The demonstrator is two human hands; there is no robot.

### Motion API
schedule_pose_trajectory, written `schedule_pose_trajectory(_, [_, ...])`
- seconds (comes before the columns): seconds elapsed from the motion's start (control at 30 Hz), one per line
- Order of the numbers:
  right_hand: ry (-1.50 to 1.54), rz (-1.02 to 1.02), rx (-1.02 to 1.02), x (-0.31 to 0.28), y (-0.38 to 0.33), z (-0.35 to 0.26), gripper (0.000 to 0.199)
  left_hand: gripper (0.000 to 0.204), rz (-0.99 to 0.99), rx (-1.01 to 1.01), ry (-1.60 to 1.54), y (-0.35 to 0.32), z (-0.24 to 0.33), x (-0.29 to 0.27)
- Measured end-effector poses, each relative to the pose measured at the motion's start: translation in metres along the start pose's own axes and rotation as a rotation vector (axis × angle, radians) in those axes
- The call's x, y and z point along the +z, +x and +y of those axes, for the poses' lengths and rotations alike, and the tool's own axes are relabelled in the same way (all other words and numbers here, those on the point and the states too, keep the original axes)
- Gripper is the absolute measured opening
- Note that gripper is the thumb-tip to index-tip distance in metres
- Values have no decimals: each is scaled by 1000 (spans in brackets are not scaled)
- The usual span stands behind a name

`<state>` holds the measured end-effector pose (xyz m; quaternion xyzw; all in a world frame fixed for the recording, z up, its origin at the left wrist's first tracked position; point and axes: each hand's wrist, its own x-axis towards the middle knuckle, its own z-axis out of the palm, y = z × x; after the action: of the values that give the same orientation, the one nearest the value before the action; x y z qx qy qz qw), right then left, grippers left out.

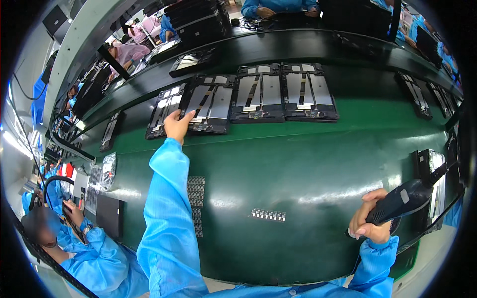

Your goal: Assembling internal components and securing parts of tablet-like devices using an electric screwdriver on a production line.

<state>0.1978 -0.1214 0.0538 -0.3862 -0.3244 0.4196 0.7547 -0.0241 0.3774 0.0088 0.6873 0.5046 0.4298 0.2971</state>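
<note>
My left hand [178, 126] reaches forward to the row of opened tablet units. Its thumb and fingers are spread over the near edges where the leftmost tablet unit [161, 115] meets the second tablet unit [218, 104]; whether it grips either is unclear. To their right lie two more tablet units [258, 94] [309, 92], all with grey panels and black frames. At the right, my right hand [370, 218] is closed around a black corded barcode scanner [400, 202]. A strip of small labels [268, 215] lies on the green mat between my arms.
Sheets of small dark labels [196, 191] lie beside my left forearm. A black box [109, 215] and a clear plastic bag [109, 171] are farther left, near a seated co-worker [99, 258]. A raised black shelf [278, 44] crosses the back. More units [415, 94] stand at right.
</note>
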Motion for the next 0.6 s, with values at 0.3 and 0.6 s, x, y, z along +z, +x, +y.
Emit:
schedule_pose_trajectory(0.3, [-41, 3, -58, -11, 5, -6, 84, 81, -727, 873, 983, -52, 97, 87])
schedule_pose_trajectory(0.6, [-91, -130, -113, -22, 4, -18, 80, 36, -128, 948, 620, -60, 138, 66])
